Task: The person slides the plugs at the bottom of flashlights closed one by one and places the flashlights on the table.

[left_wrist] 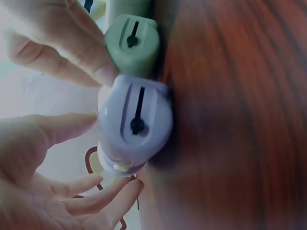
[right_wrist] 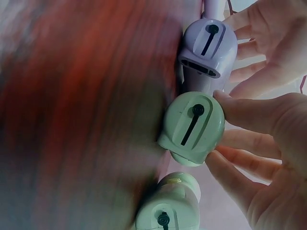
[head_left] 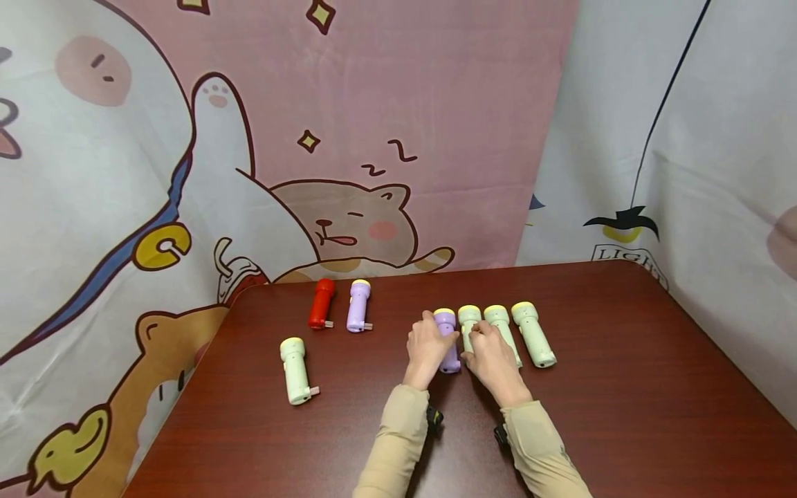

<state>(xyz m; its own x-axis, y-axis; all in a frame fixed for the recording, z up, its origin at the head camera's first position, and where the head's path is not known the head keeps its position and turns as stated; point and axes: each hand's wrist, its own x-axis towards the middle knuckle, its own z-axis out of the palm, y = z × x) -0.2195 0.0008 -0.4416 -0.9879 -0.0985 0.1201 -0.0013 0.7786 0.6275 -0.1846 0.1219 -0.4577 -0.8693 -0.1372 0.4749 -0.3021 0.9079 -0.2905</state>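
Beside the purple flashlight [head_left: 445,365], my left hand [head_left: 425,351] has its thumb over the barrel and fingers along the far side; in the left wrist view the fingers of that hand [left_wrist: 43,167] are spread around the purple body [left_wrist: 156,120]. My right hand [head_left: 496,363] pinches the pale green flashlight [head_left: 469,316] just right of the purple one. In the right wrist view, thumb and fingers of this hand [right_wrist: 273,158] are on either side of the green end [right_wrist: 184,115]. All lie on the table; the hands partly cover them.
Two more pale green flashlights [head_left: 496,315] [head_left: 534,335] lie to the right. On the left are a red flashlight [head_left: 321,303], another purple one [head_left: 358,304] and a green one [head_left: 295,370], each with a small plug sticking out. The brown table [head_left: 654,387] meets a cartoon-printed cloth behind.
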